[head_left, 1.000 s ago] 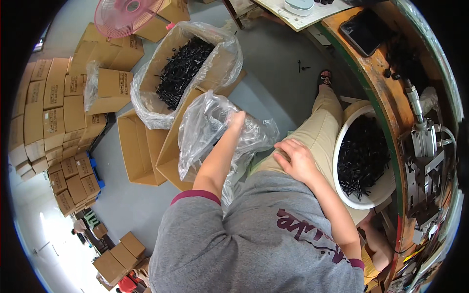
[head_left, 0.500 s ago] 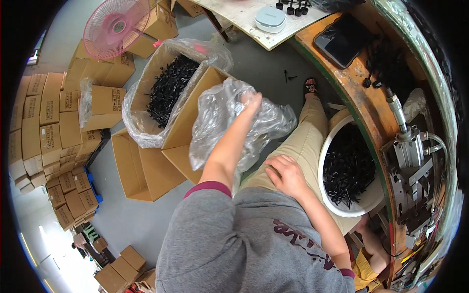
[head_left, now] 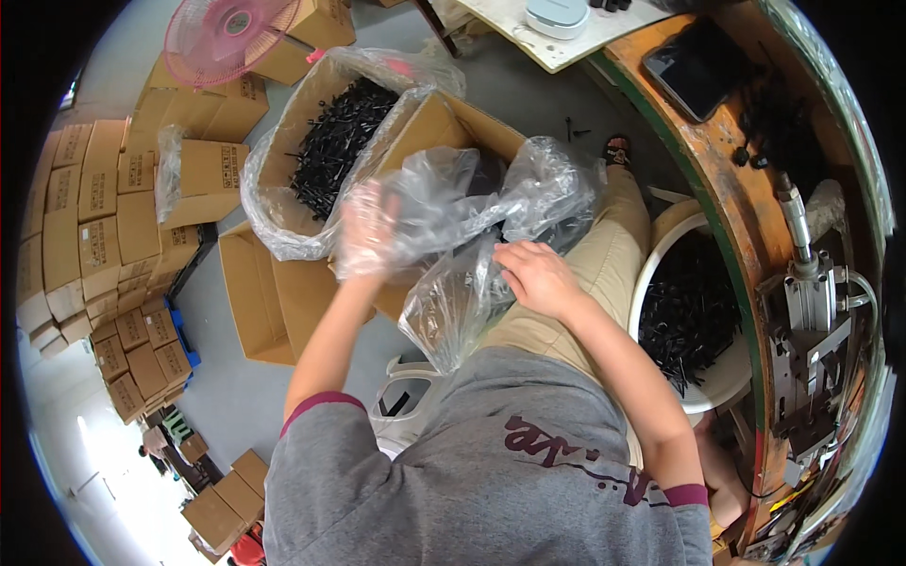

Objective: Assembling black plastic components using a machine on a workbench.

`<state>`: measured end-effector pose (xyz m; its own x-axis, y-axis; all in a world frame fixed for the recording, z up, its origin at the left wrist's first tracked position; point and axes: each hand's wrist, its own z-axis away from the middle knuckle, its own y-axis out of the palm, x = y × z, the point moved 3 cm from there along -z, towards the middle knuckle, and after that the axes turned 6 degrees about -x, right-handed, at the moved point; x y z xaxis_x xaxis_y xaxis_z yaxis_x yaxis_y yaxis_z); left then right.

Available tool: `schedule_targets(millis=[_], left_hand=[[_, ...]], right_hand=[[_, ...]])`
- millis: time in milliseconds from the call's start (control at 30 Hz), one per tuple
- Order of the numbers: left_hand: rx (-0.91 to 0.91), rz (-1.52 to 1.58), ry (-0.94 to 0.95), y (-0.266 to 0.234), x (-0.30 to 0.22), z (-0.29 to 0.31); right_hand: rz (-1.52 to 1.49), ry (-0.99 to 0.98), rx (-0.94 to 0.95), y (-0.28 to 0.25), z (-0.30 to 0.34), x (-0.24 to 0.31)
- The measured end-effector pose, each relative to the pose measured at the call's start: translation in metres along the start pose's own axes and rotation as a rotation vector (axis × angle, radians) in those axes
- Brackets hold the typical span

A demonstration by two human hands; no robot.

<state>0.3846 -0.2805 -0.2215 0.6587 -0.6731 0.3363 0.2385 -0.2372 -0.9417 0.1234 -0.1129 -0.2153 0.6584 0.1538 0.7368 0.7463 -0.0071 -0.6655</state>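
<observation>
A clear plastic bag (head_left: 453, 222) spreads over the mouth of an open cardboard box (head_left: 415, 137) in front of me; something dark shows through the film. My left hand (head_left: 368, 231) is at the bag's left side, smeared by motion, so its fingers cannot be read. At the bag's near right edge, above my thigh, my right hand (head_left: 543, 280) has bent fingers closed on the film. Just left of this box stands a plastic-lined box filled with black parts (head_left: 344, 146), small and rod-like. To my right, a white bucket (head_left: 645, 300) holds many similar black parts.
An empty cardboard box (head_left: 255, 302) lies open on the floor at left, near stacked cartons (head_left: 94, 217). A pink fan (head_left: 231, 33) stands behind. The curved wooden bench (head_left: 651, 104) at right carries a tablet (head_left: 698, 68) and a metal fixture (head_left: 812, 302).
My left hand has swung left, drawing the plastic film across the box. My right hand has left my thigh for the bag's edge. The view has shifted slightly.
</observation>
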Motion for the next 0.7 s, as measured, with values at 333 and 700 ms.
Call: schedule_targets(millis=[333, 700], left_hand=[[-0.105, 0.121, -0.535, 0.02, 0.125, 0.048], [-0.143, 0.292, -0.515, 0.041, 0.106, 0.047]], right_hand=[[0.436, 0.325, 0.133, -0.005, -0.048, -0.052], [0.474, 0.464, -0.082, -0.075, -0.105, -0.057]])
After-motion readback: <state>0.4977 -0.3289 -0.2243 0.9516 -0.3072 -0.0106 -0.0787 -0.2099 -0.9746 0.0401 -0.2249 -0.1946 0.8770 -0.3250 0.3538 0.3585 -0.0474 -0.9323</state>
